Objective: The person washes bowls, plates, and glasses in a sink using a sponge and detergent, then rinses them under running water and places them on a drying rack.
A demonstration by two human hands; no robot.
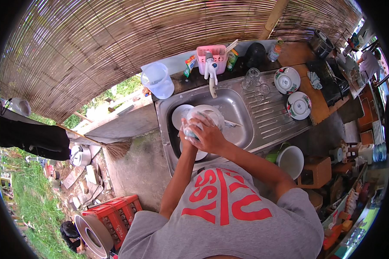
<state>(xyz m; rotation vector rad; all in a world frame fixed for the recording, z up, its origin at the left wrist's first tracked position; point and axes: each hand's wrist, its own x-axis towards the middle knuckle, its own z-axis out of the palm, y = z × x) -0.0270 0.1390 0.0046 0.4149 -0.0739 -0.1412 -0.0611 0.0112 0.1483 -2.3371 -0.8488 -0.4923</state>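
Note:
My left hand and my right hand come together over the steel sink basin. Between them they grip a foam-covered, bluish item, perhaps a glass; my fingers hide most of it. Suds cover the fingers of my right hand. Beneath and behind the hands, a white bowl and a white plate lie in the basin. Part of another pale dish shows under my wrists. A utensil with a light handle rests to the right of the bowl. Above the basin's back edge stands a faucet.
Glass mugs and two rooster-patterned bowls sit on the ribbed drainboard. Behind the sink are a clear plastic pitcher and a pink utensil basket. A white bucket stands below right. Two other people are farther off.

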